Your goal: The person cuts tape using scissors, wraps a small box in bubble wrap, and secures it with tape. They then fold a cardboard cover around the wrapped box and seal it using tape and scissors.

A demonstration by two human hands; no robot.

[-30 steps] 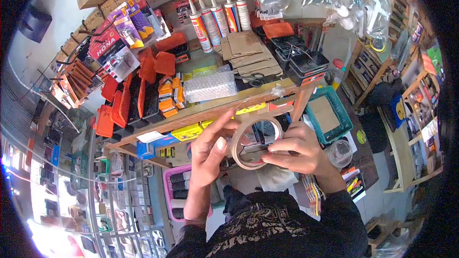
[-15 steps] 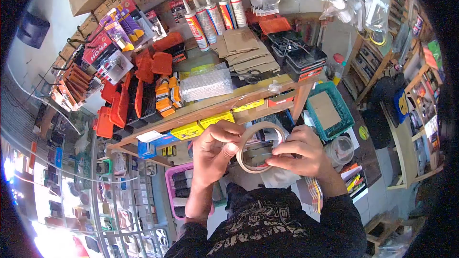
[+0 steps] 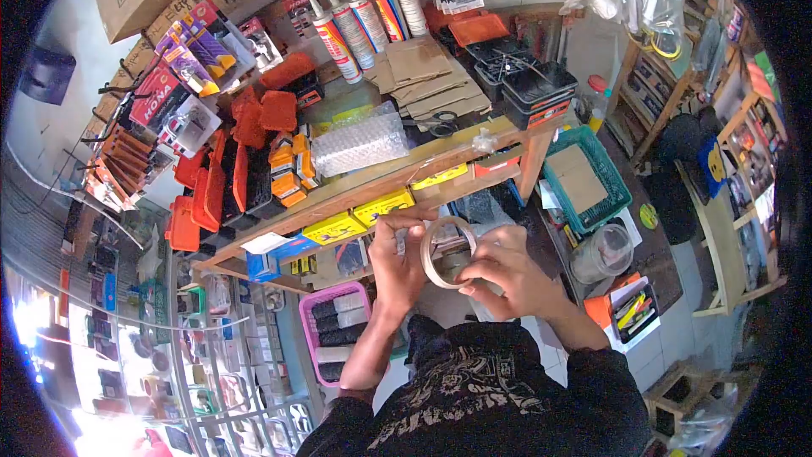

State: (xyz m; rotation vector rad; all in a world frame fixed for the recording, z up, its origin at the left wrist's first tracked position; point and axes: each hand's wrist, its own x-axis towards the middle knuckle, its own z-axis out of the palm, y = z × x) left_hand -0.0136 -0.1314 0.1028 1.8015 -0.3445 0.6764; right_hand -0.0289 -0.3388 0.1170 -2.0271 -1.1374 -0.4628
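Both hands hold a roll of beige tape [image 3: 433, 271] in front of my chest, its open centre tilted to face me. My left hand [image 3: 397, 264] grips the roll's left side, fingers curled and thumb against the rim. On the opposite side, my right hand [image 3: 506, 274] pinches the ring between thumb and fingers. Whether a loose tape end is lifted cannot be made out. Below my left forearm is a pink basket [image 3: 306, 322] with dark and white rolled items.
A wooden shelf [image 3: 338, 203] ahead bears sealant tubes [image 3: 337, 44], cardboard pieces [image 3: 436, 76], scissors [image 3: 441, 123] and bubble wrap [image 3: 359, 142]. At right are a green basket [image 3: 622, 203], a clear plastic jar [image 3: 602, 254] and a small box of cutters [image 3: 634, 313].
The tape roll has turned, showing a narrower ring, and shifted slightly left and up. My left hand has moved right, and my right hand has drawn in closer to it.
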